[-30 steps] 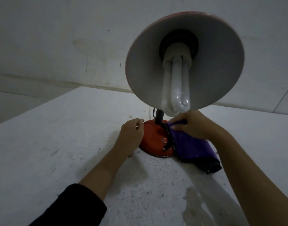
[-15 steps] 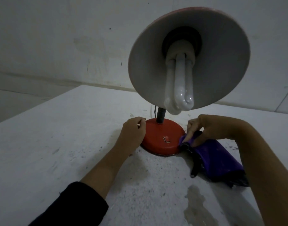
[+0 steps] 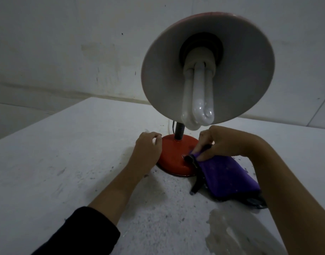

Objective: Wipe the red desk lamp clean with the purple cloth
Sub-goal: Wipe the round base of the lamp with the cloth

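Observation:
The red desk lamp stands on the white table with its round red base between my hands. Its wide shade tilts toward me, showing a pale inside and a white folded-tube bulb. My right hand pinches the corner of the purple cloth and holds it on the right side of the base. The rest of the cloth trails down onto the table to the right. My left hand, fingers curled, rests against the base's left edge.
The white table is speckled with dark grit around the lamp. A wet patch lies near its front right. A thin cord runs down behind the lamp's black stem. A pale wall stands close behind.
My right hand slid the cloth off the base to the right, then brought its corner back onto the base's right side. The left hand has stayed at the base's left edge.

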